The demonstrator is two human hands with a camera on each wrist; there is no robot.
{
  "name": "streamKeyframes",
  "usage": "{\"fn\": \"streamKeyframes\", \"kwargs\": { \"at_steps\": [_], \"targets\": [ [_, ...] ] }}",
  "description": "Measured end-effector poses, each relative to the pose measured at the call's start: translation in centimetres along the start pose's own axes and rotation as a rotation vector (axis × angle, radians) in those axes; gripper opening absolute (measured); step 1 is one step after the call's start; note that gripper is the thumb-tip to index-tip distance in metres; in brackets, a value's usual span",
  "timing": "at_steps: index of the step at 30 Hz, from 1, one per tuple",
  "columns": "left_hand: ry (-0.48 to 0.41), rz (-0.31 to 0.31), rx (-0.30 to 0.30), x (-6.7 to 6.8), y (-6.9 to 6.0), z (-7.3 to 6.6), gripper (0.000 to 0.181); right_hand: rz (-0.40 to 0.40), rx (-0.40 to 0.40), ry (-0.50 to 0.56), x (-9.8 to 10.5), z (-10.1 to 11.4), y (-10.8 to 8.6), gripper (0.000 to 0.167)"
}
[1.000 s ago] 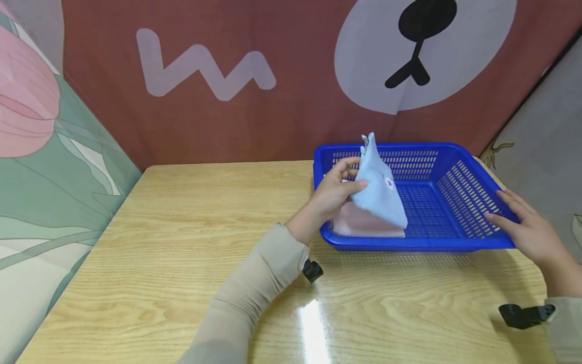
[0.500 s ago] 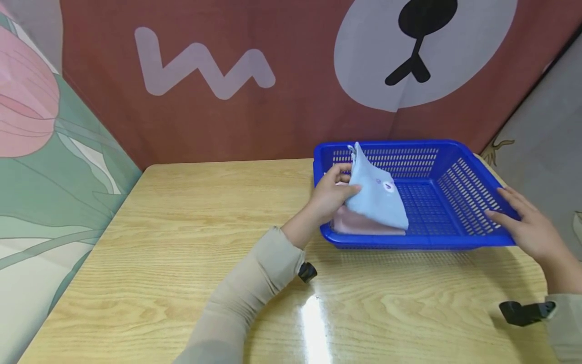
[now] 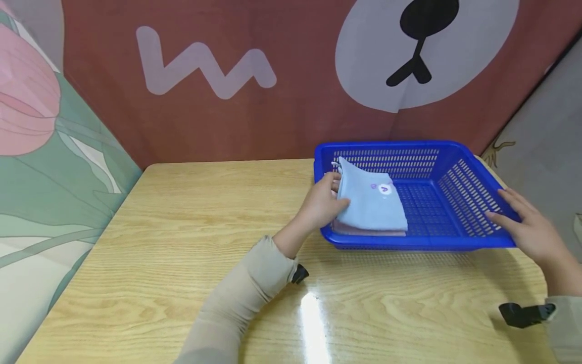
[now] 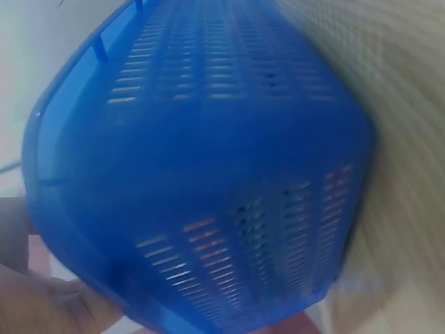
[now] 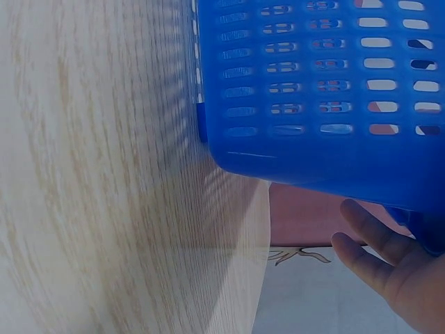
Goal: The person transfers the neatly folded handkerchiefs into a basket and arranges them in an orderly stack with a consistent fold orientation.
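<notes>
In the head view, a folded light blue cloth with a small white and purple print lies nearly flat at the left end of a blue plastic basket. A short cord shows at its upper left corner. My left hand pinches the cloth's left edge, thumb in front and fingers partly hidden behind it. Under the blue cloth peeks a pink cloth. My right hand holds the basket's rim at the right end. Two of its fingers stretch out beside the basket in the right wrist view.
The basket stands on a wood-grain table near its back edge. A red-brown printed cloth backdrop hangs behind, and a floral one borders the left. Black camera mounts sit at the wrists.
The left hand has lowered the blue cloth and moved slightly left and down. The cloth went from standing tilted to nearly flat, covering most of the pink one. The right hand stays put.
</notes>
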State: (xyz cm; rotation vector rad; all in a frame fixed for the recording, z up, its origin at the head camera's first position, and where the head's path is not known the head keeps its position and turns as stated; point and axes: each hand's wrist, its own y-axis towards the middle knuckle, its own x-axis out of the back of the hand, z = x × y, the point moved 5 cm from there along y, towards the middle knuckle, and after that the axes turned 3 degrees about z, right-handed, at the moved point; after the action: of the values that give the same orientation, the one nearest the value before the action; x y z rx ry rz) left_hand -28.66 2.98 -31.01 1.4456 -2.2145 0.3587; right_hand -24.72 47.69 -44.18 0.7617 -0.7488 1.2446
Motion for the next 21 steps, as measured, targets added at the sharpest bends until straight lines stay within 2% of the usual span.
{"fn": "streamKeyframes", "kwargs": {
  "at_steps": [2, 5, 18, 21],
  "targets": [
    [0.104, -0.014, -0.014, 0.4, -0.3, -0.3, 0.052, 0.0, -0.001, 0.004, -0.1, -0.2, 0.0, 0.067],
    [0.184, -0.028, -0.028, 0.8, -0.6, -0.4, 0.05, -0.001, -0.004, 0.006, -0.1, -0.4, 0.1, 0.067],
    [0.172, -0.017, -0.037, 1.5, -1.2, -0.1, 0.04, 0.0, -0.01, 0.004, -0.1, -0.4, -0.1, 0.067],
    [0.143, -0.006, -0.02, 1.5, -1.1, 0.1, 0.039, -0.014, -0.012, -0.008, 0.0, -0.4, -0.1, 0.066]
  ]
}}
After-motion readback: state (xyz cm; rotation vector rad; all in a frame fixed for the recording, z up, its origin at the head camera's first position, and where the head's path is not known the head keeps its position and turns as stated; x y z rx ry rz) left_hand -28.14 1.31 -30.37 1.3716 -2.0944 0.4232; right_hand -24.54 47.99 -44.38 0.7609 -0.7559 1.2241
